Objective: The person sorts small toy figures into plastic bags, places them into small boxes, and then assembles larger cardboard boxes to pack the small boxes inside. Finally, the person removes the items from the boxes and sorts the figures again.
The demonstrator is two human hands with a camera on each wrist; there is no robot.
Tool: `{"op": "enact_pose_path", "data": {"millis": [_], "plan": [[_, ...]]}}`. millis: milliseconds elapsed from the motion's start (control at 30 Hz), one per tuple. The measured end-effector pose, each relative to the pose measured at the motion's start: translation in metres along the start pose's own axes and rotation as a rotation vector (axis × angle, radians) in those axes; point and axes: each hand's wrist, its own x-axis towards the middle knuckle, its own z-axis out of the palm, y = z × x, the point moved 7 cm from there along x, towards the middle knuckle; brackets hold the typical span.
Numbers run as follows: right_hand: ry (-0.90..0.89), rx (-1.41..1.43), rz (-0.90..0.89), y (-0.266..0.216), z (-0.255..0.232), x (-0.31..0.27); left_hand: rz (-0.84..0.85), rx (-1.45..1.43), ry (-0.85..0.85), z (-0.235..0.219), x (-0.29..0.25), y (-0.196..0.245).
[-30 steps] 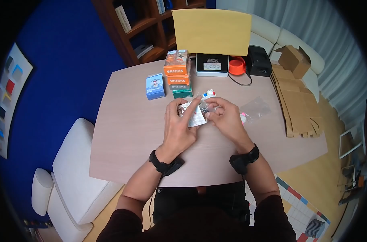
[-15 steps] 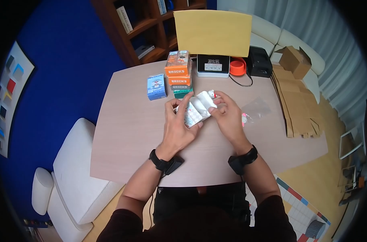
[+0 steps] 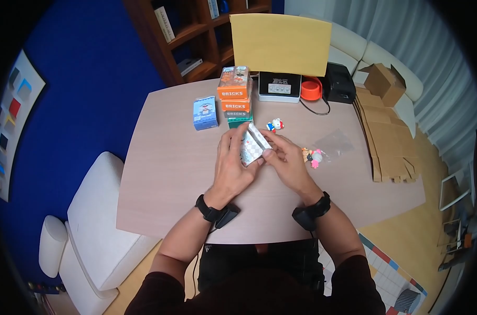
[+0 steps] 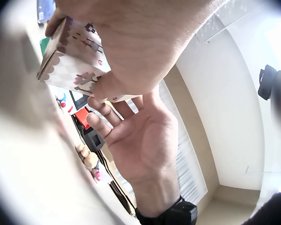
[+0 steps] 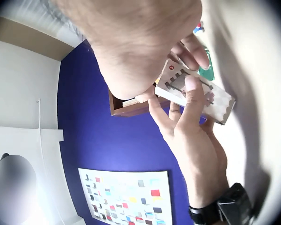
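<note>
We're gripping the box [image 3: 253, 150] with our left hand [image 3: 232, 170], pinching its end with our right hand [image 3: 291, 167], a toy [image 3: 277, 124] just beyond.

Free room and obstacles about the white box [image 3: 251, 149]. Left of it, past the left hand [image 3: 234, 164], bare tabletop [image 3: 162, 178] gives passage, as it does on the near side. Beyond it, the stacked boxes [image 3: 235, 106] block the way; far left, the blue box [image 3: 205, 114]; far right, a figurine [image 3: 275, 125]. Right: the right hand [image 3: 288, 164], then small toys [image 3: 316, 157] and a clear bag [image 3: 335, 142].
</note>
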Motion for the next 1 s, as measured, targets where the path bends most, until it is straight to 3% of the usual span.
{"op": "enact_pose_path", "data": {"millis": [100, 433, 500, 633, 700, 833, 933, 1000], "plan": [[0.082, -0.068, 0.087, 0.007, -0.01, -0.002, -0.024, -0.006, -0.015, -0.003, 0.0, 0.007], [0.175, -0.028, 0.079, 0.0, -0.013, -0.003, -0.01, 0.037, -0.036, 0.001, -0.003, 0.009], [0.134, -0.16, -0.04, -0.007, -0.011, -0.002, -0.02, 0.031, -0.028, 0.0, -0.003, 0.011], [0.036, -0.284, -0.073, -0.021, 0.005, -0.003, -0.028, 0.07, -0.013, 0.003, -0.005, 0.008], [0.104, -0.6, -0.276, -0.028, 0.014, -0.007, -0.014, 0.107, -0.014, 0.005, -0.006, 0.002], [0.1, -0.505, -0.271, -0.014, 0.005, -0.005, -0.018, 0.129, -0.044, 0.007, -0.008, 0.007], [0.06, -0.379, -0.216, -0.015, -0.005, -0.003, -0.109, 0.131, -0.185, 0.004, -0.005, 0.019], [-0.012, -0.245, -0.107, -0.026, -0.004, -0.002, -0.228, 0.308, -0.329, -0.003, 0.001, 0.021]]}}
